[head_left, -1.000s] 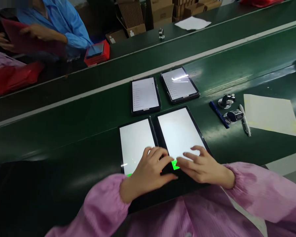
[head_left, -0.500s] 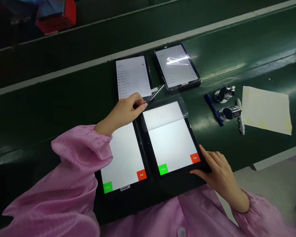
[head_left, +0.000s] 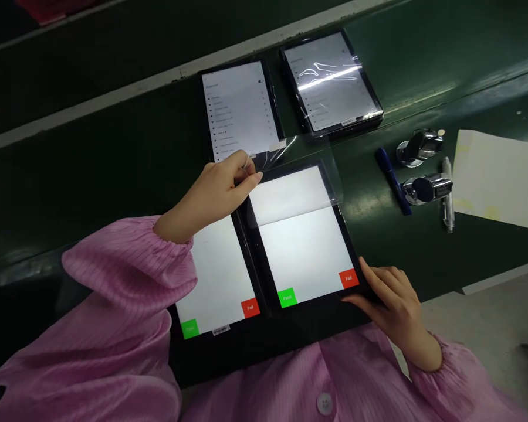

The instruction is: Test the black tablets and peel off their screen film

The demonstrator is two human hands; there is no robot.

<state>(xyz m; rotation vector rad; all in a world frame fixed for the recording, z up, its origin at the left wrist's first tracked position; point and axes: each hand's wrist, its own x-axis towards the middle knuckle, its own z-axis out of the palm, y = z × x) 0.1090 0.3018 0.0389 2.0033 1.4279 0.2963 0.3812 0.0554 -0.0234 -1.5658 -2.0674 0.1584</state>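
Clear film [head_left: 295, 198] was pinched by the left hand [head_left: 215, 190] above the tablet [head_left: 308, 252], whose corner was clasped between the right hand's [head_left: 393, 299] thumb and fingers near the worktop's [head_left: 422, 249] front edge.

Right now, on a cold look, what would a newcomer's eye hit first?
The glowing white tablet in front of the person, with a green Pass box at its screen's lower left and a red Fail box at lower right. Next, the clear film across its upper part, pinched at the upper left by the left hand, while the right hand touches the tablet's lower right corner.
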